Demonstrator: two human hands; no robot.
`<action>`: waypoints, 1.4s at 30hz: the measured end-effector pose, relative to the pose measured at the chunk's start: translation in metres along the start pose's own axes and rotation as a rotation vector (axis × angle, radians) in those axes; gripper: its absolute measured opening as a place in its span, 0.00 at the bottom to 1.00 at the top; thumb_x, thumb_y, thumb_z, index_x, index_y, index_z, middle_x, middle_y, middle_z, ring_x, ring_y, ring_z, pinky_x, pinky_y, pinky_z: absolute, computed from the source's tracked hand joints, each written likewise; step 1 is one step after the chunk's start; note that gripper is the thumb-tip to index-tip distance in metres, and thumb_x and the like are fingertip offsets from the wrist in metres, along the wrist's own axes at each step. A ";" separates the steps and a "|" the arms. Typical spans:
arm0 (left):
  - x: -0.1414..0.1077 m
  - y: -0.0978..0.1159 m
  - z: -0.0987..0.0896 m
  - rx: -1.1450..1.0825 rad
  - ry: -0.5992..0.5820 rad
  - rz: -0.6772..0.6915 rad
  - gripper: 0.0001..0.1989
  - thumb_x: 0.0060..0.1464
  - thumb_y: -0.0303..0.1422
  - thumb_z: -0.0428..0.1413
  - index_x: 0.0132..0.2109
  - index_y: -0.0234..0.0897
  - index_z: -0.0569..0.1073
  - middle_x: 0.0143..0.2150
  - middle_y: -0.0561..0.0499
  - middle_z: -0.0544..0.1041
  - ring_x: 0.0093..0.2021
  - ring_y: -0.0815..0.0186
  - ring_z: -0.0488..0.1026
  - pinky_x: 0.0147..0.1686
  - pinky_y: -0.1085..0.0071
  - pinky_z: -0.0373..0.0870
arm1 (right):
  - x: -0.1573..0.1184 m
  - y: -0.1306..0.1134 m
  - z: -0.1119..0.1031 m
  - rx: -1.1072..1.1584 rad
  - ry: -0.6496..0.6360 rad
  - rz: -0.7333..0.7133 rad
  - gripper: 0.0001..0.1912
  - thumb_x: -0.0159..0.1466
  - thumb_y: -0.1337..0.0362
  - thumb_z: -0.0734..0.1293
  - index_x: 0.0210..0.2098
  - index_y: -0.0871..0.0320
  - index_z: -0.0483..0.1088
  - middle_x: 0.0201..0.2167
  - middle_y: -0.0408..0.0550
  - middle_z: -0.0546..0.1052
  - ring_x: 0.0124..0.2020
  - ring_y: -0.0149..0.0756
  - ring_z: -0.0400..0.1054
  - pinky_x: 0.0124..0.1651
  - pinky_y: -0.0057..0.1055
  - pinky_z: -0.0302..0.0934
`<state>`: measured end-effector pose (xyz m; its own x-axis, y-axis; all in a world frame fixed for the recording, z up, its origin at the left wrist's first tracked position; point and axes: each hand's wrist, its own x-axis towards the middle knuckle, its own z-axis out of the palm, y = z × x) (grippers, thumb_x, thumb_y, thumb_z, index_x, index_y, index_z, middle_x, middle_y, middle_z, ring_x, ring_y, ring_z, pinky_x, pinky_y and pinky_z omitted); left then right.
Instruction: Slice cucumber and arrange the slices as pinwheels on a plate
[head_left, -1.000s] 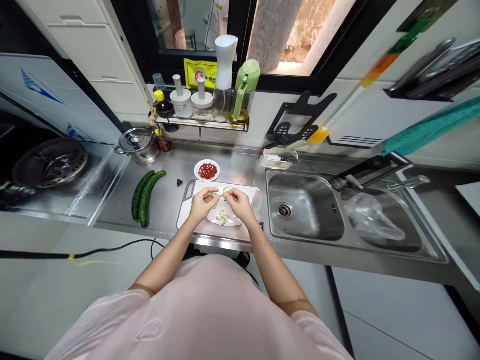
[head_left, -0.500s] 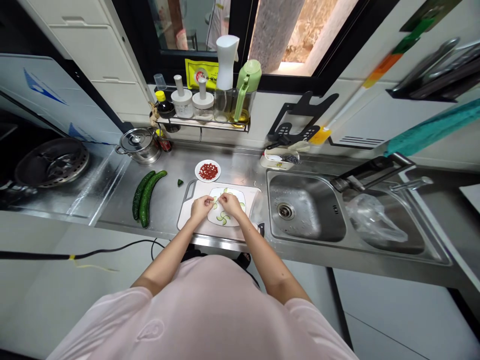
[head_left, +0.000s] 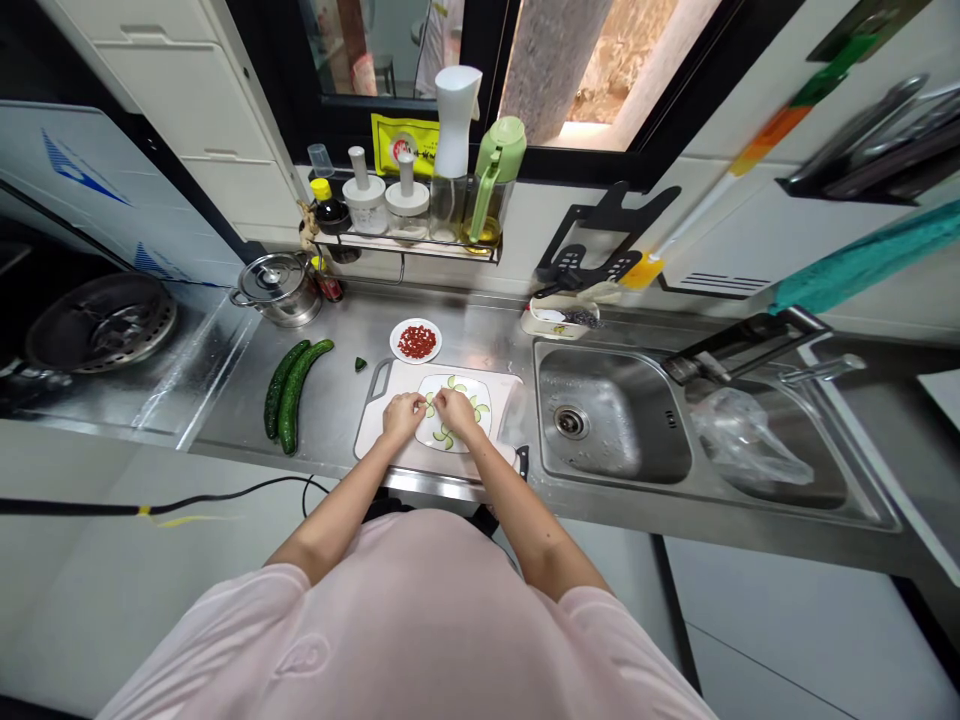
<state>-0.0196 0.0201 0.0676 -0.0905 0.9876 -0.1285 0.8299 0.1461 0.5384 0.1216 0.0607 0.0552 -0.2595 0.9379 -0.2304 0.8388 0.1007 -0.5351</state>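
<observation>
A white square plate (head_left: 465, 390) with several curved cucumber slices (head_left: 444, 436) set in swirl shapes lies on the pale cutting board (head_left: 409, 458). Over the plate's left edge is my left hand (head_left: 405, 413), its fingers pinched together. My right hand (head_left: 454, 410) is closed too, close beside it over the plate. What either hand holds between the fingertips is too small to make out. Behind the board stands a round white plate of small red pieces (head_left: 417, 342).
Two whole cucumbers (head_left: 298, 395) and a small cucumber end (head_left: 361, 364) lie left of the board. A knife handle (head_left: 523, 461) shows at its right edge, near the sink (head_left: 615, 420). A lidded pot (head_left: 277, 288) stands at the back left.
My right hand has shifted slightly left, nearer my left hand, and more of the slices on the plate's right side shows. The left hand has barely moved.
</observation>
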 end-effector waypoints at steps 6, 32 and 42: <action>0.003 -0.002 0.003 0.061 0.006 0.053 0.09 0.54 0.33 0.52 0.41 0.40 0.75 0.40 0.47 0.73 0.44 0.62 0.67 0.45 0.69 0.61 | 0.001 0.001 0.006 -0.047 0.018 0.003 0.11 0.65 0.62 0.58 0.37 0.58 0.71 0.37 0.50 0.75 0.36 0.33 0.66 0.33 0.25 0.49; 0.002 -0.015 0.005 0.205 -0.009 0.280 0.11 0.56 0.32 0.50 0.43 0.43 0.76 0.41 0.48 0.69 0.44 0.63 0.64 0.41 0.70 0.63 | -0.003 -0.004 0.009 -0.234 0.005 -0.006 0.10 0.66 0.61 0.57 0.42 0.54 0.68 0.40 0.47 0.73 0.38 0.34 0.66 0.34 0.26 0.52; 0.002 -0.021 0.007 0.328 -0.001 0.406 0.12 0.57 0.32 0.50 0.44 0.44 0.76 0.42 0.47 0.68 0.42 0.63 0.62 0.38 0.69 0.62 | -0.006 -0.003 0.009 -0.238 0.007 -0.033 0.11 0.67 0.62 0.56 0.43 0.55 0.67 0.41 0.48 0.72 0.39 0.34 0.65 0.36 0.27 0.52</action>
<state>-0.0329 0.0188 0.0503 0.2750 0.9608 0.0358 0.9269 -0.2748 0.2557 0.1166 0.0522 0.0510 -0.2857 0.9351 -0.2098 0.9194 0.2057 -0.3353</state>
